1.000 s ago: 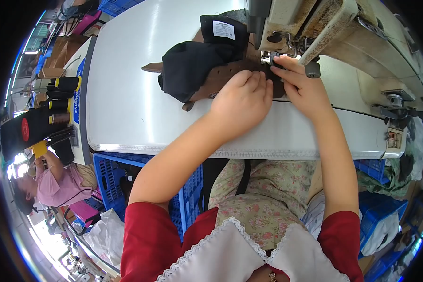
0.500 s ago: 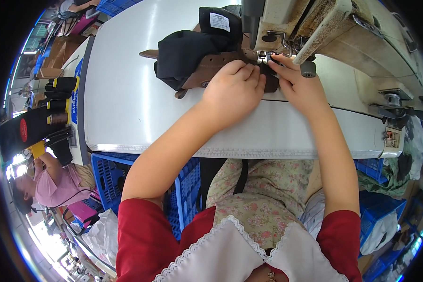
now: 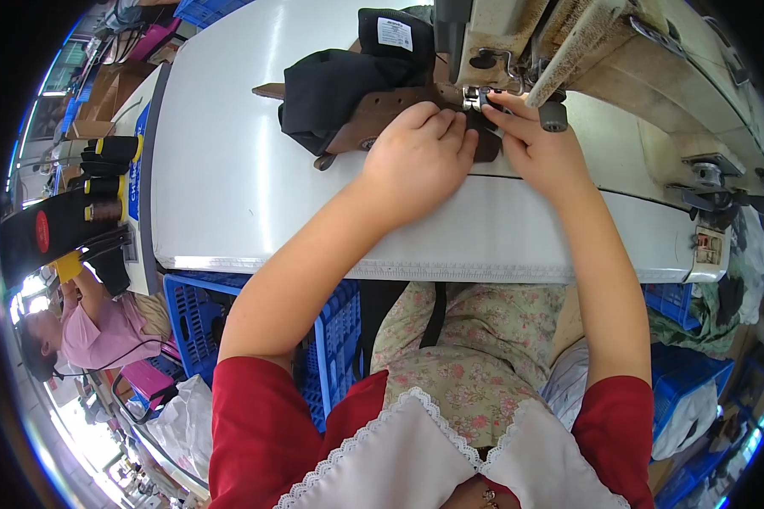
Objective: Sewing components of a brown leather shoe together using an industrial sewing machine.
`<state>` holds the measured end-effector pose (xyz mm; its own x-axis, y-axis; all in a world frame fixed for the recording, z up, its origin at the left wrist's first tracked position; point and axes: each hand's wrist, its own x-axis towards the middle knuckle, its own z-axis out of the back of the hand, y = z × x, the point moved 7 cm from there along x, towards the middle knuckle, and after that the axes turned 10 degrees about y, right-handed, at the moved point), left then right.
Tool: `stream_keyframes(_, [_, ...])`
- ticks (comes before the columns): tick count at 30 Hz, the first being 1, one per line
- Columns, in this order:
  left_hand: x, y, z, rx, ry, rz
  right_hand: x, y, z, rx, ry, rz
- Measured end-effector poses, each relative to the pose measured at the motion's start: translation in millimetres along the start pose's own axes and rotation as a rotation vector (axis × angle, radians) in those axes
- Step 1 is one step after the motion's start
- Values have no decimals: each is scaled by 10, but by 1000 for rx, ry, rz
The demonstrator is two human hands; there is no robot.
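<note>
A brown leather-like workpiece (image 3: 382,106) with small holes along it lies on the white table under the sewing machine's presser foot (image 3: 474,97). Black cloth (image 3: 327,97) bunches over its left part, and a black flap with a white label (image 3: 395,34) stands up behind. My left hand (image 3: 420,153) is closed on the workpiece's near edge, fingers bent and pressed together just left of the foot. On the right side of the foot, my right hand (image 3: 545,148) pinches at the workpiece's edge, its fingertips close against the foot and partly hidden.
The machine head (image 3: 696,102) overhangs at the upper right. Blue crates (image 3: 339,339) stand below the table's front edge (image 3: 450,270). Thread spools (image 3: 106,187) sit on another table at left, where a person in pink (image 3: 106,331) is seated.
Both hands and the workpiece stay nearly in place by the presser foot. The whole view has shifted up very slightly, and the person at left has lowered an arm a little.
</note>
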<state>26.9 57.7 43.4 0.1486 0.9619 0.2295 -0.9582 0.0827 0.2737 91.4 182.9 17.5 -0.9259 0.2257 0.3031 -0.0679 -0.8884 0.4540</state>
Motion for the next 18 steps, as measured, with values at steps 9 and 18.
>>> stream_keyframes(9, [49,86,25,-103,85,42,13,21,8,-45,-24,31])
stream_keyframes(18, [-38,110,27,-35,-9,-13,21,56,-15,-88,9,12])
